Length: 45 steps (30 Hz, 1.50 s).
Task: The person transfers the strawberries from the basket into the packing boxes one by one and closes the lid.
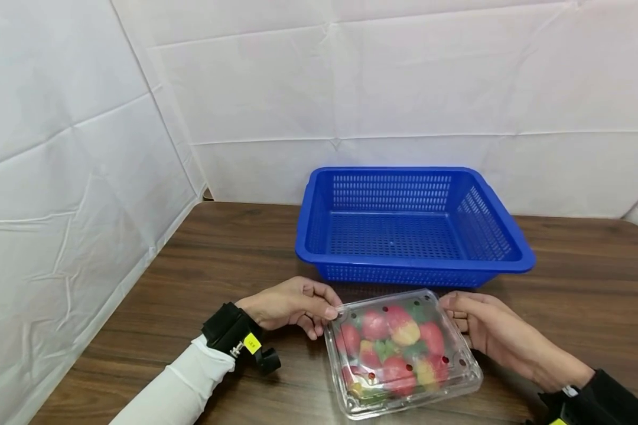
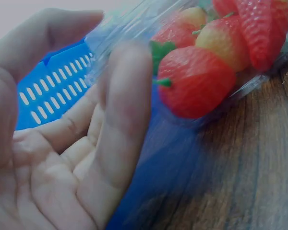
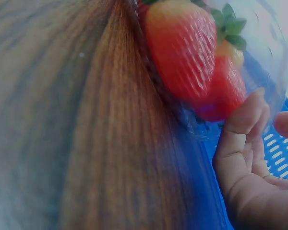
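A clear plastic clamshell (image 1: 399, 354) with a closed lid lies tilted to one side in front of me, full of red and yellow strawberries (image 1: 400, 375). My left hand (image 1: 295, 307) holds its upper left corner, the thumb on the rim and the other fingers bent at the side. At the upper right corner my right hand (image 1: 497, 336) grips the rim between thumb and curled fingers. Through the plastic, a strawberry (image 2: 197, 81) shows close to the left fingers in the left wrist view. Another strawberry (image 3: 182, 52) appears near the right fingers in the right wrist view.
Just behind the clamshell stands a blue plastic basket (image 1: 414, 262) with slotted walls and nothing inside. Both rest on a dark wood-grain table (image 1: 234, 242). White cloth (image 1: 260, 88) hangs along the back and left side.
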### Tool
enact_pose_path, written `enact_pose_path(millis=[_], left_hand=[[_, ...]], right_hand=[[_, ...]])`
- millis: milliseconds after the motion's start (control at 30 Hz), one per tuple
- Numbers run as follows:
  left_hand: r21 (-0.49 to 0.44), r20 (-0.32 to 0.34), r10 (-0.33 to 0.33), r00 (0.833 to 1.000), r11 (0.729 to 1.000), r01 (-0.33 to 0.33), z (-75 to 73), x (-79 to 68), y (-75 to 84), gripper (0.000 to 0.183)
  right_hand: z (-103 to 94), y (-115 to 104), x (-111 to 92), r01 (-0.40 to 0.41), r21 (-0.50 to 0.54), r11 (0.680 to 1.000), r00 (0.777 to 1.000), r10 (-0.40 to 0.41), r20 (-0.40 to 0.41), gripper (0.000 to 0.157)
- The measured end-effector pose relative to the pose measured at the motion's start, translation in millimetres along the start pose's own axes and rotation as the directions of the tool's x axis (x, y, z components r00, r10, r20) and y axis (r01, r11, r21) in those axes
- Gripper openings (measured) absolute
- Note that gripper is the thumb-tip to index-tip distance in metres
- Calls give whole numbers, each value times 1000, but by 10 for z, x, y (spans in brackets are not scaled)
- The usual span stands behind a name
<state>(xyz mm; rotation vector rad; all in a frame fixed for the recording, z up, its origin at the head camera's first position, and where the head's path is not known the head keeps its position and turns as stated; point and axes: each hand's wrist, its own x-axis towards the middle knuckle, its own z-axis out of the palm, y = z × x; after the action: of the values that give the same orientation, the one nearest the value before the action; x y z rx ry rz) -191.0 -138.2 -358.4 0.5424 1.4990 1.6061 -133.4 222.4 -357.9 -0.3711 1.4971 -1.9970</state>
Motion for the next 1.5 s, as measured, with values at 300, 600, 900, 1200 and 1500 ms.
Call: enact_pose_path(millis=[300, 600, 900, 1200, 1500], left_hand=[[-55, -149, 36, 988, 998, -45, 9, 43, -42, 21], [-142, -94, 14, 995, 989, -27, 55, -95, -62, 14], [-144, -50, -14, 999, 989, 6, 128, -122, -104, 12], [-106, 14, -16, 1000, 994, 17, 234, -202, -136, 12], [-100, 145, -35, 989, 994, 50, 311, -233, -163, 8]], right_hand=[[-29, 9, -10, 3, -17, 1000, 999, -4, -39, 25], [-29, 23, -6, 42, -47, 998, 995, -46, -91, 22], [-28, 21, -11, 20, -80, 997, 991, -31, -133, 18], [-30, 22, -28, 15, -104, 995, 984, -33, -177, 16], [-37, 9, -29, 0, -119, 993, 978, -24, -205, 16]])
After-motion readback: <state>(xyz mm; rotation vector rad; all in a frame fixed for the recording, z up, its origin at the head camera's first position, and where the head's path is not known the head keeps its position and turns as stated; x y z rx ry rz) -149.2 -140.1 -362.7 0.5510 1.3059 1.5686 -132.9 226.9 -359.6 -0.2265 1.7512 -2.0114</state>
